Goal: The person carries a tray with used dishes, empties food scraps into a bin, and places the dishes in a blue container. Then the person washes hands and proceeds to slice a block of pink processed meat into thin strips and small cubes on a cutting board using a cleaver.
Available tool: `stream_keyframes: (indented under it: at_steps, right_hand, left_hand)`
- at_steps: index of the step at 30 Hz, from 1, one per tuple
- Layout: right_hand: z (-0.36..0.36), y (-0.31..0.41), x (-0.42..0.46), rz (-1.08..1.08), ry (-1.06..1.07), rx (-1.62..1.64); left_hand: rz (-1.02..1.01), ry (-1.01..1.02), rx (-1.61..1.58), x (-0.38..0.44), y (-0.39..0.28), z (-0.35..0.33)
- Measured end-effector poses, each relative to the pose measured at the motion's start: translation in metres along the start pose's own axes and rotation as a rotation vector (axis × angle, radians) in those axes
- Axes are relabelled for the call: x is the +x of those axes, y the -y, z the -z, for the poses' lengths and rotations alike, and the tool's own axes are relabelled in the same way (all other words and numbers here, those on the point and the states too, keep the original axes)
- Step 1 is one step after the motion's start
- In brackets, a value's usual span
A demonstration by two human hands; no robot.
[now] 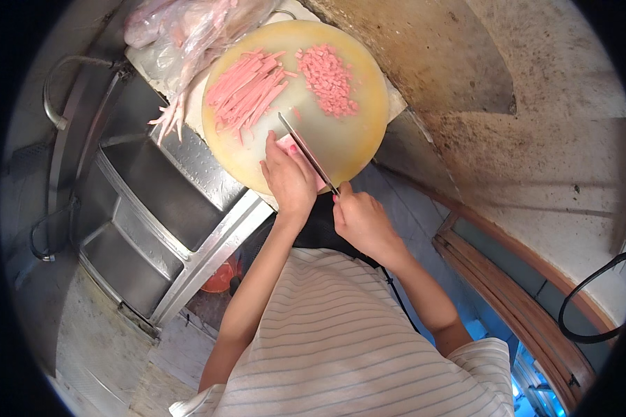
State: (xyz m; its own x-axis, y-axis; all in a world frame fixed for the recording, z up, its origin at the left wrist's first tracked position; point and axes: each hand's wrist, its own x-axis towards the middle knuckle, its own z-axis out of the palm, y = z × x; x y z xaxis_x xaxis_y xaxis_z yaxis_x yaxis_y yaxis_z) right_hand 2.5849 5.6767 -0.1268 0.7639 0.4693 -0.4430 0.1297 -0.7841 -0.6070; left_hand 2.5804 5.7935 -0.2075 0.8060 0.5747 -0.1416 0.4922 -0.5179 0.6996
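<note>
My right hand (362,221) is closed around the handle of a kitchen knife (309,154), its blade seen nearly edge-on. The blade stands against a pink block of what looks like luncheon meat or ham (319,182). Pressed over that block from the left, my left hand (292,177) steadies it on the round yellowed cutting board (365,151). On the board's far left lies a pile of long pink strips (248,88). A heap of small pink dice (327,81) sits on the far right, and a small loose piece (297,112) lies near the knife tip.
A plastic-wrapped bird carcass (188,41) lies beyond the board, one clawed foot (169,120) sticking out. To the left is a steel double sink (156,182) with a curved faucet (57,94). A stained wall (548,135) and a wooden frame (511,307) stand on the right.
</note>
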Motion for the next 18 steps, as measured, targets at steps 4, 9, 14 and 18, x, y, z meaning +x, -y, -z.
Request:
stream_keyframes:
  at_steps: [4, 9, 14, 18]
  right_hand:
    - [-0.004, -0.002, 0.01, 0.014, -0.003, 0.049]
    - [-0.015, -0.009, 0.023, 0.048, -0.04, 0.084]
    - [-0.017, -0.009, 0.024, 0.016, -0.049, 0.022]
    - [-0.01, -0.018, 0.02, 0.027, -0.065, 0.156]
  left_hand:
    - [-0.086, -0.076, 0.049, -0.001, 0.005, -0.005]
    - [-0.068, -0.058, 0.052, -0.001, 0.003, -0.005]
    - [-0.055, 0.0, -0.008, 0.001, 0.002, -0.001]
    - [-0.206, 0.023, -0.025, 0.005, 0.009, 0.009]
